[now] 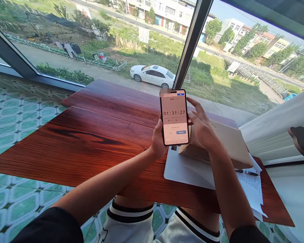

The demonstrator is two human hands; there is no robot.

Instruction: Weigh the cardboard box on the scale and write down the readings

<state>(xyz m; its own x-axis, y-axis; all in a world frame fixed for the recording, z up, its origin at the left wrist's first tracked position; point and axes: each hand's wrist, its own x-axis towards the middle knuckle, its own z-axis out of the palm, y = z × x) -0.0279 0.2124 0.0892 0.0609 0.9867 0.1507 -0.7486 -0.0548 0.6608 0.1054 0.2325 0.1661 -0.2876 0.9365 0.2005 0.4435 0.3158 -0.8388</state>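
Left hand point(158, 140) closed around an upright black-edged phone point(174, 116), pale screen with a 01:31:27 timer.

**What I can't make out**

My left hand point(158, 140) is mostly hidden behind the phone point(174, 117), whose small print is too fine to read. The phone covers part of the box point(230, 143). The table point(96, 135) hides my knees; the paper point(253, 189) overhangs its near right corner.
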